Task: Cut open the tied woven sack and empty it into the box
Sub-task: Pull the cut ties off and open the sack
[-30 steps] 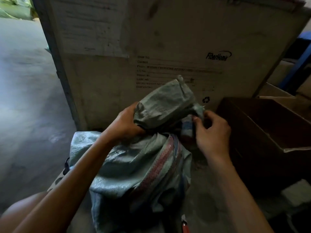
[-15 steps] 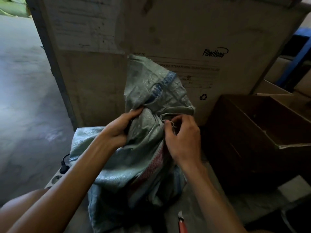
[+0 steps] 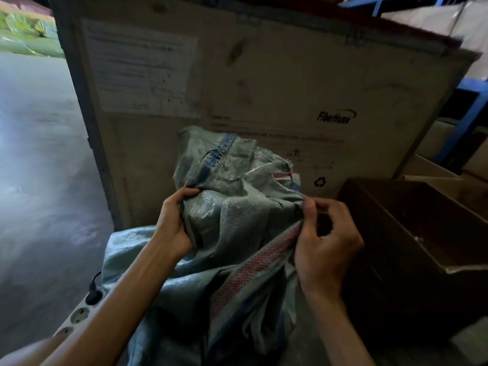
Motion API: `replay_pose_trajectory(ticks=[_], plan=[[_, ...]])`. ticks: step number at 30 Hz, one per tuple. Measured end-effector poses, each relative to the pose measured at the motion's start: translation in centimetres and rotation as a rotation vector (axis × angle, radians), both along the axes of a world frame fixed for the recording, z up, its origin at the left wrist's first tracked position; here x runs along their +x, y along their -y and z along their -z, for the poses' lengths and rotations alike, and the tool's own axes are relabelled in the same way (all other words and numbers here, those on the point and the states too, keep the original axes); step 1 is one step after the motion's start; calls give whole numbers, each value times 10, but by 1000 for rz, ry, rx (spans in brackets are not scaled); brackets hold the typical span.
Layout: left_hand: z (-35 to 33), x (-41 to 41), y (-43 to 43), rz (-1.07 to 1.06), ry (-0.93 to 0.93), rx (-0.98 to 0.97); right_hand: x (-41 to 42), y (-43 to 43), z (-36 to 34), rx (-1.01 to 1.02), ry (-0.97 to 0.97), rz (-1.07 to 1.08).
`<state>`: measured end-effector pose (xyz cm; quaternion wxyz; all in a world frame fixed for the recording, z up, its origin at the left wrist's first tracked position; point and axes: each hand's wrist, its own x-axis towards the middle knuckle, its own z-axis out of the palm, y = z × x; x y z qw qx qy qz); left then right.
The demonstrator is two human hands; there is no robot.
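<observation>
Behind the sack stands a tall pale crate (image 3: 264, 75) printed in dark letters with "FiberHome" (image 3: 336, 117) under a curved swoosh. Lower down is a recycling symbol (image 3: 320, 181). A paper label (image 3: 142, 75) is stuck on the crate's upper left. Its text, and the printed lines beside the logo, are too blurred to read.

The grey-green woven sack (image 3: 232, 228) rises in front of the crate, just left of the open brown box (image 3: 422, 233). Its crumpled top shows a blue stripe (image 3: 219, 151), and a red stripe (image 3: 253, 270) runs down its front.

The left hand (image 3: 174, 223) has its fingers curled round a fold at the sack's left side. The right hand (image 3: 327, 239) pinches the fabric between thumb and fingertips where the red stripe ends at the top, its other fingers bent.

At the lower left, a white power strip (image 3: 79, 313) with a black plug (image 3: 93, 291) lies beside the sack.
</observation>
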<state>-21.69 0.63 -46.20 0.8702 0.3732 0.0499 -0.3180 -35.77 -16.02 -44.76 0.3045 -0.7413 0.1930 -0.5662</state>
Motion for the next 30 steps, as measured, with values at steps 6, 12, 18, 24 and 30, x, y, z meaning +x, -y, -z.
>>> replay_pose_trajectory(ticks=[6, 12, 18, 24, 30], plan=[[-12, 7, 0, -113, 72, 119, -5, 20, -1, 349, 121, 49], [-14, -4, 3, -30, 177, 84, -9, 23, -2, 188, 5, 129], [-10, -15, 6, 3, 195, 25, -11, -1, -13, -12, -584, -211], [-11, -15, 1, -138, 209, -112, 7, -2, 15, 336, -657, -387], [-4, -7, -5, -225, 207, -193, 12, 9, 31, 257, -755, -473]])
